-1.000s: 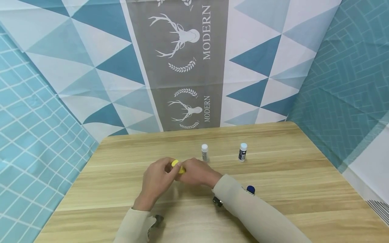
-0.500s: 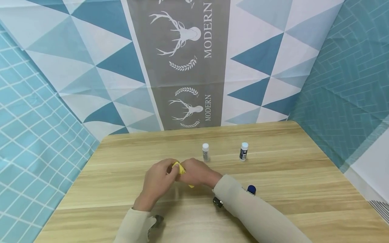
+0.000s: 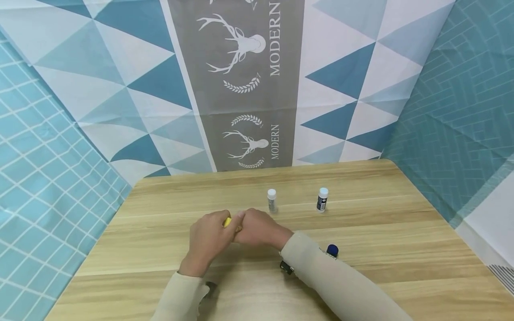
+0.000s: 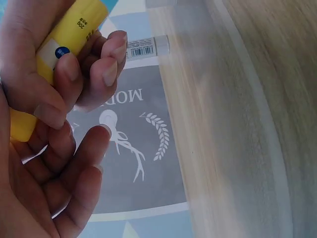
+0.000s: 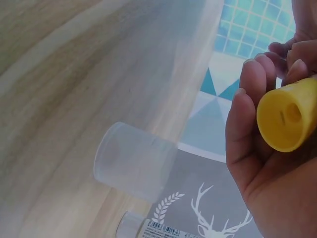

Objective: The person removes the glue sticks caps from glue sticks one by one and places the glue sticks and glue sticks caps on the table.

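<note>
A yellow glue stick [image 4: 74, 32] with a white label patch and a blue dot is between my two hands. My right hand [image 3: 259, 227] grips its body, fingers wrapped round it; the bottom end of the stick [image 5: 281, 121] with its round recess shows in the right wrist view. My left hand [image 3: 209, 238] pinches the other yellow end [image 4: 22, 124], thumb close against the right hand. In the head view only a small bit of yellow shows between the hands, and the rest is hidden by fingers.
Two small tubes stand at the back of the wooden table [image 3: 160, 249]: a clear one with a white cap [image 3: 271, 200] and a dark-labelled one [image 3: 322, 199]. A blue cap [image 3: 332, 249] shows beside the right sleeve. Patterned cloth [image 3: 249, 89] hangs behind the table.
The glue stick has turned between the hands, so less yellow shows from above. The left thumb now reaches farther toward the right hand. Both arms stay nearly in place.
</note>
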### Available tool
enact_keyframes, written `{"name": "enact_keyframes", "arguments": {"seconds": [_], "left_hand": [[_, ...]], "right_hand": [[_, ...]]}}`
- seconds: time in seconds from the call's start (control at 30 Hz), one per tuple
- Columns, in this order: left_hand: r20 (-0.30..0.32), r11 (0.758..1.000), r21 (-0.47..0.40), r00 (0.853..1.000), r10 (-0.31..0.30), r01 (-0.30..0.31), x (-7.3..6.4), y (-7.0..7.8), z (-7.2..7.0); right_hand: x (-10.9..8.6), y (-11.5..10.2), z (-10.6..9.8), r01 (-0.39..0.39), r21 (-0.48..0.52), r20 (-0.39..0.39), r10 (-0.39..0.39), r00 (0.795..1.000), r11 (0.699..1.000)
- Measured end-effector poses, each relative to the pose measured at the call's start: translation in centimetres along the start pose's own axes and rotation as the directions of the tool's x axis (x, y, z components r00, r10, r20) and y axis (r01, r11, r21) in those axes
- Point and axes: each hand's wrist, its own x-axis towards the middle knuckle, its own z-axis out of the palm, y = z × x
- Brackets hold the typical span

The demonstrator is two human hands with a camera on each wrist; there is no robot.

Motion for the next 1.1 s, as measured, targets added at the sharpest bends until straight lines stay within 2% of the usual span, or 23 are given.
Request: {"name": "enact_keyframes", "arguments": {"seconds": [0.2, 0.33, 0.5, 0.7, 0.93, 1.1], "left_hand": [[-0.018, 1.000, 0.008, 1.000, 0.011, -0.011, 0.07, 0.06, 0.05], [-0.044, 0.999, 0.013, 0.998, 0.045, -0.045, 0.05, 0.04, 0.10], [-0.103, 0.995, 0.039, 0.990, 0.098, -0.094, -0.03, -0.02, 0.04], [-0.154, 0.991, 0.044, 0.980, 0.129, -0.124, 0.02, 0.00, 0.00], [-0.197, 0.990, 0.038, 0.970, 0.144, -0.139, 0.17, 0.27, 0.06], [-0.181, 0.994, 0.026, 0.977, 0.109, -0.106, 0.26, 0.49, 0.08]], "right_hand": [[0.00, 0.01, 0.13, -0.019, -0.028, -0.001, 0.019, 1.000, 0.999], [-0.16, -0.23, 0.12, -0.019, -0.044, -0.006, 0.018, 1.000, 0.999], [-0.43, -0.55, 0.14, -0.011, -0.026, -0.006, 0.011, 1.000, 1.000], [-0.74, -0.80, 0.14, -0.014, -0.005, -0.008, 0.014, 1.000, 1.000], [-0.84, -0.86, 0.18, -0.019, -0.061, -0.046, 0.016, 0.999, 0.998], [-0.88, -0.94, 0.13, -0.021, -0.099, -0.062, 0.015, 0.998, 0.995]]}}
